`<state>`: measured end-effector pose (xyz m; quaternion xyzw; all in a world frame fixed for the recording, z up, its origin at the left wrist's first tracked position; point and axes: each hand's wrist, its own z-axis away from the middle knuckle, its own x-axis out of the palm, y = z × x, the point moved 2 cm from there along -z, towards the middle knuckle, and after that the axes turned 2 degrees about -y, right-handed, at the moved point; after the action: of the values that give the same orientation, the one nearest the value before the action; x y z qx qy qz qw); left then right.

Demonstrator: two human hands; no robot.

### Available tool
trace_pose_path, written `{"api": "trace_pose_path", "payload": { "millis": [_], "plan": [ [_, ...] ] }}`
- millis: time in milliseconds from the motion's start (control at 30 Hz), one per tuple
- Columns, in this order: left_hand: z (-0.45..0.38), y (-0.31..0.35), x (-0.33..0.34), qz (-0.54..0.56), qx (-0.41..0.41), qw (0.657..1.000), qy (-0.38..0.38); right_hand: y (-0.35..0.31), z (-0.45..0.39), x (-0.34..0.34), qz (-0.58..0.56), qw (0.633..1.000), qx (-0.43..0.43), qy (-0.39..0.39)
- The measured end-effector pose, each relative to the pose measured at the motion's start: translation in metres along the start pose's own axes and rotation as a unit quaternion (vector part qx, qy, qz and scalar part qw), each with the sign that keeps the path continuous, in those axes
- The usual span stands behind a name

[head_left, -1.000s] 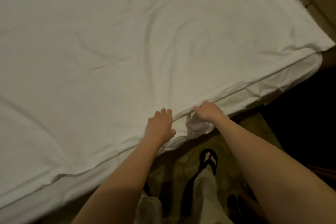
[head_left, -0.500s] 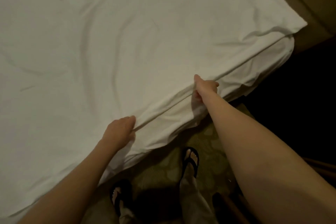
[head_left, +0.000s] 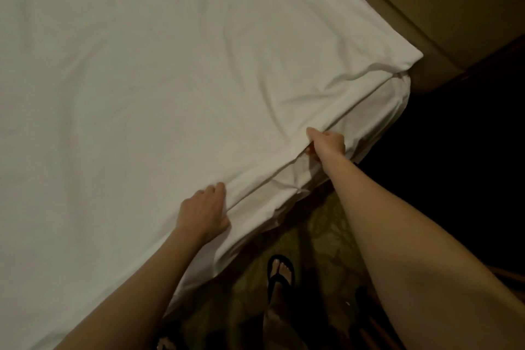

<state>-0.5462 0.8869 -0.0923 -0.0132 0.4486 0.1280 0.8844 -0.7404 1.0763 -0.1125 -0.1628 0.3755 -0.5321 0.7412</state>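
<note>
Head view. The white sheet (head_left: pixel 170 79) lay spread over the bed (head_left: pixel 393 106), its near edge running along the bed's side. The left hand (head_left: pixel 203 212) lay on that edge, its grip curled round a fold of the cloth, thumb at the lower side. The right hand (head_left: pixel 326 143), further along the same edge toward the bed's corner, held the sheet in a pinching grip, thumb on top and fingers tucked beneath. Between the two hands the cloth stood up in a ridge. Below, a foot in a black sandal (head_left: pixel 281 273) stood on the patterned carpet (head_left: pixel 321 224) near the bed.
</note>
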Motion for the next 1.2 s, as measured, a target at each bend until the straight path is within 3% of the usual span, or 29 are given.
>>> {"api": "trace_pose_path", "payload": {
  "millis": [200,433,567,900,1000,1133,1200],
  "plan": [
    [-0.061,0.065,-0.022,-0.022,0.026,0.998,0.048,-0.03,-0.045,-0.026,-0.072,0.997,-0.005,0.039],
    [-0.068,0.067,-0.03,-0.034,0.093,0.995,-0.029,-0.013,-0.054,-0.037,-0.07,0.996,0.037,0.047],
    [-0.085,0.079,-0.051,-0.035,0.082,0.994,-0.058,-0.023,-0.062,-0.039,-0.091,0.993,0.064,0.026],
    [-0.185,0.187,-0.108,-0.068,0.157,0.985,0.008,-0.079,-0.118,-0.083,-0.181,0.976,0.007,0.119],
    [-0.196,0.203,-0.11,-0.035,0.185,0.982,0.014,-0.096,-0.136,-0.102,-0.213,0.968,0.016,0.128],
    [-0.198,0.199,-0.109,0.096,0.277,0.956,0.02,-0.098,-0.144,-0.119,-0.265,0.949,0.0,0.169],
    [-0.202,0.191,-0.109,0.087,0.307,0.947,-0.011,-0.087,-0.147,-0.117,-0.325,0.927,0.034,0.185]
  ]
}}
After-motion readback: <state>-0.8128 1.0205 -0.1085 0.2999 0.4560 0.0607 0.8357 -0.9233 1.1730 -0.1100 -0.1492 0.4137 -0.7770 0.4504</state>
